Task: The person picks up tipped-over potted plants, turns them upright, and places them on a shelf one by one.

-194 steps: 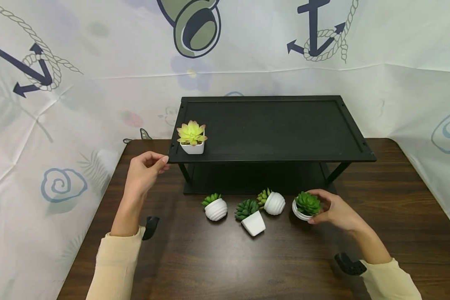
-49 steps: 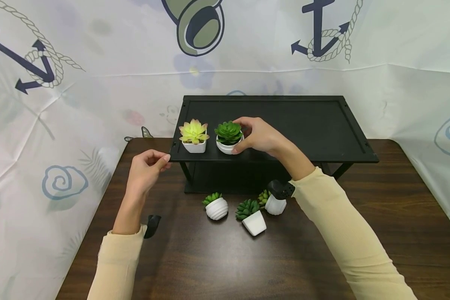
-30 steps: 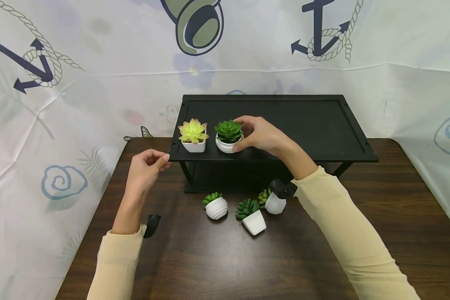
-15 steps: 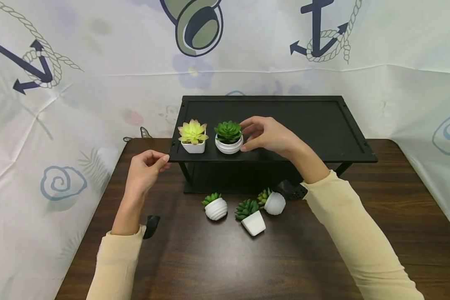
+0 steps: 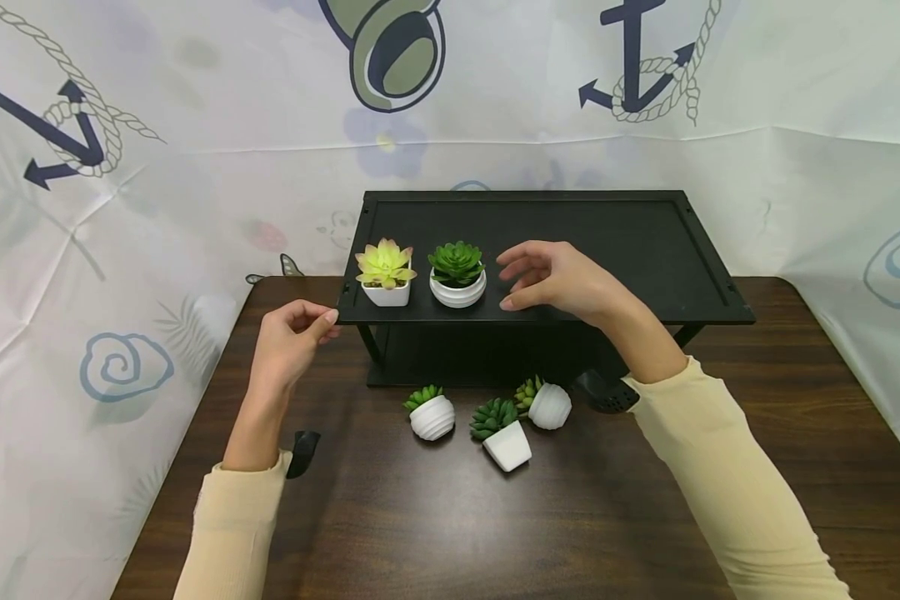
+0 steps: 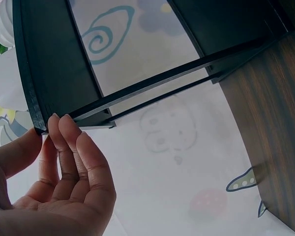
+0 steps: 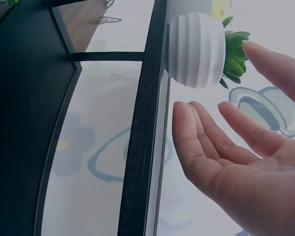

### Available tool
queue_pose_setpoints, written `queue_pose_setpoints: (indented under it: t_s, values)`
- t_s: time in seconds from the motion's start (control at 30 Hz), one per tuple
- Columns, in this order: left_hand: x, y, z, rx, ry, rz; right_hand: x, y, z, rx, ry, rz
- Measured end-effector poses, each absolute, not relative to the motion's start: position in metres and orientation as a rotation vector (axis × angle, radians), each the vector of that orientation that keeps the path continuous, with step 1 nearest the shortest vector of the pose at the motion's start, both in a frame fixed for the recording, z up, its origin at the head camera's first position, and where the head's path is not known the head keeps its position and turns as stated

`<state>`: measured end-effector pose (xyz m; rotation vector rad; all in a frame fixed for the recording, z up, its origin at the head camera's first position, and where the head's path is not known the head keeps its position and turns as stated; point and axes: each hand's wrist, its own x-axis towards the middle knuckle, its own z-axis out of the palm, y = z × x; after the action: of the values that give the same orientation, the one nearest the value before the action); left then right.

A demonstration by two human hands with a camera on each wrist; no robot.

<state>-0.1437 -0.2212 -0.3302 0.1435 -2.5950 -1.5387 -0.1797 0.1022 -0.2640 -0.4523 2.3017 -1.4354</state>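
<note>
My left hand (image 5: 287, 343) pinches the front left corner of a black two-tier shelf (image 5: 570, 250); in the left wrist view the thumb and fingertips meet at that corner. On the top tier, a yellow succulent in a square white pot (image 5: 387, 293) stands near the left end. Beside it is a green succulent in a round, ridged white pot (image 5: 457, 292), upright. Just to the right of that pot, my right hand (image 5: 562, 279) hovers over the board, thumb and fingers spread apart and holding nothing. The right wrist view shows a gap between its fingers and the ridged pot (image 7: 196, 49).
On the brown wooden table (image 5: 420, 533) in front of the shelf, three potted succulents lie tipped over: a ridged round pot (image 5: 432, 418) at left, a smooth white pot (image 5: 508, 447) in the middle, another round pot (image 5: 550, 407) at right. A printed cloth (image 5: 195, 208) hangs behind.
My right hand has carried the round-potted green succulent from the table onto the top tier, released it and drawn away to the right. The left hand has kept its hold on the corner.
</note>
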Motion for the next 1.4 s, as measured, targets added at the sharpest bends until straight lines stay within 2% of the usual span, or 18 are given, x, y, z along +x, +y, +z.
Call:
queue_pose_setpoints:
  t_s: [0.77,1.4]
  values:
    - [-0.142,-0.224,-0.332,0.147,-2.61,-1.534,-0.15,0.123,-0.273,-0.474,2.335,-1.42]
    - [-0.141,-0.224,-0.33,0.171,-2.627,-1.548,-0.129,0.149,-0.297,-0.528,2.344,-1.417]
